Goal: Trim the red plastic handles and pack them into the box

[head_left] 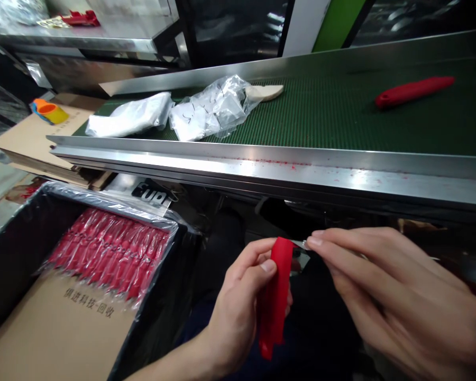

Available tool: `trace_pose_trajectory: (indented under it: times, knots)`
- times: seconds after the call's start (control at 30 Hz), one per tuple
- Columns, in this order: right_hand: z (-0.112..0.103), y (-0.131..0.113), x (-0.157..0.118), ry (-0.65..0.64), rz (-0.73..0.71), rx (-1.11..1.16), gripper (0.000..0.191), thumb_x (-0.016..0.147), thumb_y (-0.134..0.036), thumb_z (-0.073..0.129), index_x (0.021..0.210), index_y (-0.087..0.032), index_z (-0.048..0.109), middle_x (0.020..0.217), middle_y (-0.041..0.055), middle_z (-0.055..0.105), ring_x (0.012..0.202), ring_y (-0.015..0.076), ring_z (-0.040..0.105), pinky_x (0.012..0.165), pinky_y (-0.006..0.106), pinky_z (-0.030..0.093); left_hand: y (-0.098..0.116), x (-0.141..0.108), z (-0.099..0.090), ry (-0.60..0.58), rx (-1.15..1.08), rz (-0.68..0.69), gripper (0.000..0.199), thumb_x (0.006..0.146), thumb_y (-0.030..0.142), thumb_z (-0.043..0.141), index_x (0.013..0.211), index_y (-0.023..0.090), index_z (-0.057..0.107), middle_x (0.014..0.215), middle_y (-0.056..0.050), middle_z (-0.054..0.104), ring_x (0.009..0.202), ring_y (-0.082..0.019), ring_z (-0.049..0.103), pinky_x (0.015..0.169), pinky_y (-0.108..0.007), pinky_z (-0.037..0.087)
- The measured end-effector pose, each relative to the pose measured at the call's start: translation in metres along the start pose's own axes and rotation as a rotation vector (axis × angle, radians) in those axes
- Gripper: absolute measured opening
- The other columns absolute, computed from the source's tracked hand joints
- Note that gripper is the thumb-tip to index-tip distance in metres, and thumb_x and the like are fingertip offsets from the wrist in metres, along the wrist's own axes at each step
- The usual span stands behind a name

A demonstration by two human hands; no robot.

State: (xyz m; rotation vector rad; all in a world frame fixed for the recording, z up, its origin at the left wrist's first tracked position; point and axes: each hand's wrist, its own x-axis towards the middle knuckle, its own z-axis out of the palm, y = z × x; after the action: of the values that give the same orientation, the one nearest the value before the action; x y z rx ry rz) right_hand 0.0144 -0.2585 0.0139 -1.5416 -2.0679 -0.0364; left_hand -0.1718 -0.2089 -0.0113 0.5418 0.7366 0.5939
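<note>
We see the left hand (234, 307) pinching a bright red, elongated plastic piece (276, 296) between thumb and fingers, nearly upright, below the conveyor's long silvery metal rail (353, 175). Right hand (396, 296): fingertips closed on a small, thin, greyish blade-like tool (300, 244), at the red piece's upper end; contact we cannot tell. On the green ribbed belt (321, 119) we note another long red piece (414, 92), and, well to its left, a crumpled clear plastic bag (210, 108) beside a pale beige block (267, 93). Lower left: bagged red pieces (111, 254) in a row inside a black plastic-lined bin (148, 317), just beside brown cardboard (59, 336).
</note>
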Motion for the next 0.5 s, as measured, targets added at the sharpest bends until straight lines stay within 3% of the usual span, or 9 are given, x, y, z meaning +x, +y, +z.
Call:
trace_pose_trajectory:
  times: [0.5]
  knots:
    - [0.0004,0.0032,-0.0051,-0.058,-0.018,0.020,0.033,0.092,-0.009,0.052,0.122,-0.016,0.063,0.115,0.0052,0.066,0.103,0.0190,0.058,0.085,0.037,0.047,-0.0010,-0.0008,-0.0014,0.006,0.021,-0.024,0.027,0.091,0.032,0.055,0.112,0.017,0.063,0.092,-0.005,0.063,0.063,-0.010,0.055,0.055,-0.022,0.042]
